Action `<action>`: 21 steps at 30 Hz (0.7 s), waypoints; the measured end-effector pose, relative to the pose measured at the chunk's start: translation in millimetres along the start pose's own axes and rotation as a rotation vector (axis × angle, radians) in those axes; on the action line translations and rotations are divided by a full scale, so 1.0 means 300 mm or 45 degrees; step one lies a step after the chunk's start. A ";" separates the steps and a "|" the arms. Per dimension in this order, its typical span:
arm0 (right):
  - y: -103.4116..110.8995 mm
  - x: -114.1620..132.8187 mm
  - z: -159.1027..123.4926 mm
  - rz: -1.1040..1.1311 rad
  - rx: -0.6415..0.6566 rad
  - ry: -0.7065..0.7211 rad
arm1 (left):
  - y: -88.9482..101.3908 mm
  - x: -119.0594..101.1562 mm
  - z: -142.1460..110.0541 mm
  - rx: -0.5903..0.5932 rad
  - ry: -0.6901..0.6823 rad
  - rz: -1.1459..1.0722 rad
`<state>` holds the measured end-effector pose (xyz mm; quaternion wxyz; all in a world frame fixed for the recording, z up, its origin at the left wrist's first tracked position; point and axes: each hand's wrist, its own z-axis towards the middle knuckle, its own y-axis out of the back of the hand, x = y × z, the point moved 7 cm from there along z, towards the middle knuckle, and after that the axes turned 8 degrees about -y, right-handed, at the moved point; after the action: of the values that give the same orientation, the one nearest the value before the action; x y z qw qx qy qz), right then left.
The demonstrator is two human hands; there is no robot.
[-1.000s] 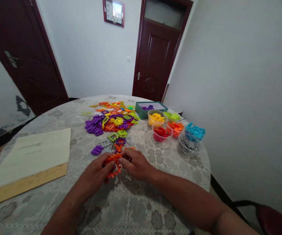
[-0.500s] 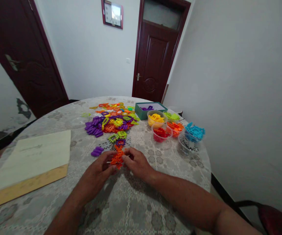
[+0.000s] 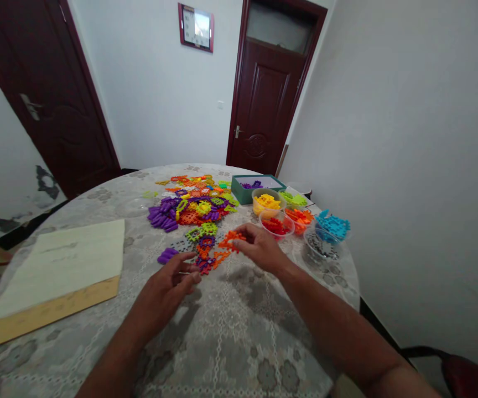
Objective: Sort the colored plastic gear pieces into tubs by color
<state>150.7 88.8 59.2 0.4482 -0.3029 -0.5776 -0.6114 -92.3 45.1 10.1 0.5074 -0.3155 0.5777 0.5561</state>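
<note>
My right hand [image 3: 258, 247] holds orange interlocking plastic pieces [image 3: 231, 240] in a pinch, just above the table. Below them, another orange piece [image 3: 221, 258] lies on the cloth. My left hand [image 3: 180, 278] is open, its fingers apart, beside a red and purple piece [image 3: 206, 264]. Lime green pieces [image 3: 201, 231] and a purple ring-like piece [image 3: 207, 241] lie just beyond. Several purple rounded pieces [image 3: 166, 255] rest to the left of these, partly behind my left fingers.
A large mixed heap of pieces [image 3: 193, 209] spreads at the back. To the right stand clear bowls of yellow [image 3: 267, 202], red [image 3: 276, 225], orange [image 3: 299, 218] and grey pieces [image 3: 322, 246], blue pieces [image 3: 332, 225] and a green box [image 3: 243, 192]. A cream sheet [image 3: 62, 260] lies left.
My right hand has moved right and away from me, carrying orange pieces out from between both hands. My left hand has let go, and red and purple pieces below now show.
</note>
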 end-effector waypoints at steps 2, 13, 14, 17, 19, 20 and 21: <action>0.184 0.028 0.037 -0.365 -0.267 0.161 | 0.035 -0.002 -0.002 -0.073 -0.013 0.056; 0.788 -0.267 0.304 -1.460 -0.476 -0.200 | 0.103 -0.037 -0.004 -0.213 -0.060 0.450; 0.791 -0.289 0.308 -1.463 -0.471 -0.216 | 0.106 -0.038 -0.003 -0.223 -0.060 0.475; 0.789 -0.345 0.311 -1.480 -0.459 -0.275 | 0.112 -0.031 0.000 -0.233 -0.031 0.495; 0.789 -0.369 0.308 -1.489 -0.452 -0.316 | 0.115 -0.022 0.001 -0.225 -0.011 0.484; 0.790 -0.376 0.307 -1.494 -0.449 -0.335 | 0.117 -0.019 0.002 -0.223 -0.008 0.482; 0.791 -0.379 0.304 -1.497 -0.448 -0.351 | 0.120 -0.016 0.002 -0.224 -0.007 0.485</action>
<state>397.6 216.9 74.9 -0.0981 -0.0799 -0.5907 -0.7969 -124.2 51.2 26.3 0.3651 -0.2421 0.5748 0.6912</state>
